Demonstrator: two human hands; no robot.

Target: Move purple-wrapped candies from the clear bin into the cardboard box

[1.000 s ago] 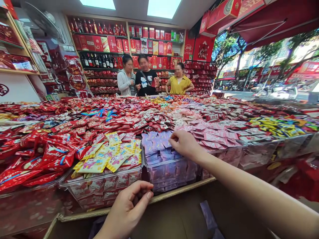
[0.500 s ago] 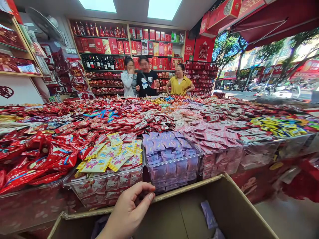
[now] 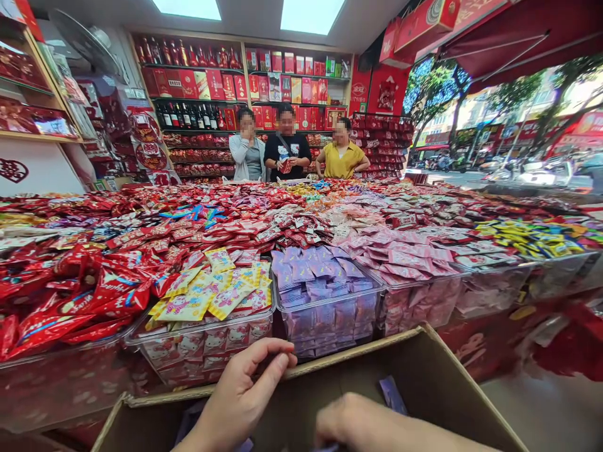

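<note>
In the head view, a brown, open-topped cardboard box (image 3: 452, 383) sits at the lower edge, before a row of clear plastic bins. The left hand (image 3: 247, 389) is at the box's far edge, fingers loosely curled, thumb close to the index finger; whether they pinch the rim, I cannot tell. The right hand (image 3: 346, 417), blurred, reaches down inside the box with bent fingers; a purple sliver shows beneath it, but I cannot tell whether they grasp it. One small, flat purple foil packet (image 3: 393, 395) lies toward the box's right wall. More purple packets (image 3: 308, 267) fill a clear rectangular plastic bin (image 3: 332, 303) beyond the far edge. Yellow-and-white printed packets (image 3: 207, 292) top the bin to its left; pale pink packets (image 3: 414, 251) are heaped to its right.
</note>
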